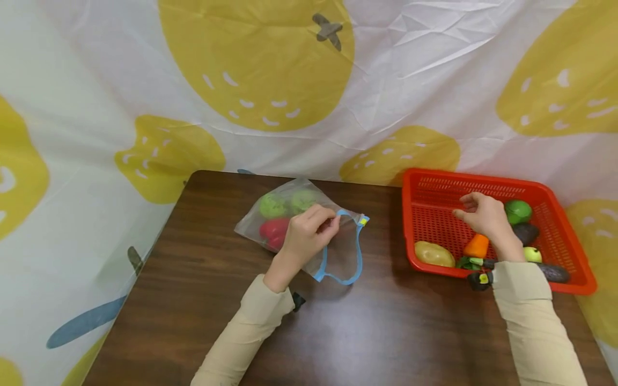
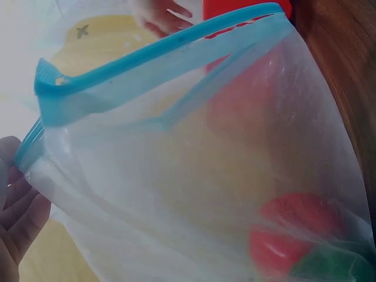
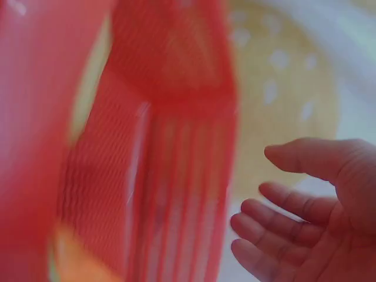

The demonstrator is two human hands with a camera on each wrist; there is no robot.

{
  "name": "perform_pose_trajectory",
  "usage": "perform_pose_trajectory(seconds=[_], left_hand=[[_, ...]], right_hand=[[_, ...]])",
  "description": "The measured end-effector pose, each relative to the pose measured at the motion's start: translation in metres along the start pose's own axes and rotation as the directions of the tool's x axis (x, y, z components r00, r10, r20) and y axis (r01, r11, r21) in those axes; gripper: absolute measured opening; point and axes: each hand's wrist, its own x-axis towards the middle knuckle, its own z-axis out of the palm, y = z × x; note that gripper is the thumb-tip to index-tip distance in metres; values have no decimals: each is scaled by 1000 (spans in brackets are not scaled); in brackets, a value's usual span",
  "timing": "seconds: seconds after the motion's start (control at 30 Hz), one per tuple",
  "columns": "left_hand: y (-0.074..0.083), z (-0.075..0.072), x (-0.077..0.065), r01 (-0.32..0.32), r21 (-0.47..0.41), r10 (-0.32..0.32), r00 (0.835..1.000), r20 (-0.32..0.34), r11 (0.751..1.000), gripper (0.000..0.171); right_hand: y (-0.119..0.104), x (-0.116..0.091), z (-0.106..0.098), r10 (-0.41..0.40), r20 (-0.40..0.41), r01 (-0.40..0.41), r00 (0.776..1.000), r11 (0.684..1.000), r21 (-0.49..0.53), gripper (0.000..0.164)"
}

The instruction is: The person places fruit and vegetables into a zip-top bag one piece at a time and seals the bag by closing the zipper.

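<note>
My left hand (image 1: 309, 230) pinches the blue-edged rim of a clear zip bag (image 2: 158, 176), whose mouth gapes toward the right. Inside the bag lie a red bell pepper (image 1: 274, 231) and two green round vegetables (image 1: 272, 205). In the left wrist view the red pepper (image 2: 294, 229) shows through the film beside something green. My right hand (image 1: 485, 217) hovers over the red plastic basket (image 1: 407, 214), fingers loosely bent and holding nothing. Below and around it in the basket are a potato (image 1: 434, 254), an orange pepper (image 1: 476, 246) and a green round vegetable (image 1: 518, 212).
Also in the basket are a dark avocado-like piece (image 1: 525, 234), a small yellow-green fruit (image 1: 532, 254) and a dark long vegetable (image 1: 554, 272). The basket stands at the right of the brown table (image 1: 376, 332). A fruit-print cloth (image 1: 376, 80) hangs behind and at the sides.
</note>
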Motion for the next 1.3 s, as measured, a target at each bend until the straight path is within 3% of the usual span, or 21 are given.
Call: perform_pose_trajectory(seconds=[0.1, 0.23, 0.4, 0.5, 1.0, 1.3], left_hand=[[-1, 0, -1, 7, 8, -7, 1000, 4, 1000, 7], [-1, -1, -2, 7, 16, -7, 1000, 2, 1000, 7], [-2, -2, -2, -5, 20, 5, 1000, -4, 1000, 7], [-3, -3, -3, -9, 23, 9, 1000, -4, 1000, 7], [0, -3, -5, -20, -10, 20, 1000, 14, 1000, 7], [-1, -3, -3, -24, -4, 25, 1000, 19, 1000, 6]], right_hand=[[25, 13, -11, 43, 64, -38, 997, 996, -75, 48], [49, 23, -21, 145, 11, -141, 989, 978, -153, 50], [69, 34, -24, 315, -34, -316, 948, 933, -171, 66], [78, 39, -25, 373, -21, -371, 928, 914, -167, 76], [123, 41, -25, 480, 64, -457, 875, 862, -220, 77], [134, 45, -14, 489, 43, -470, 871, 856, -215, 86]])
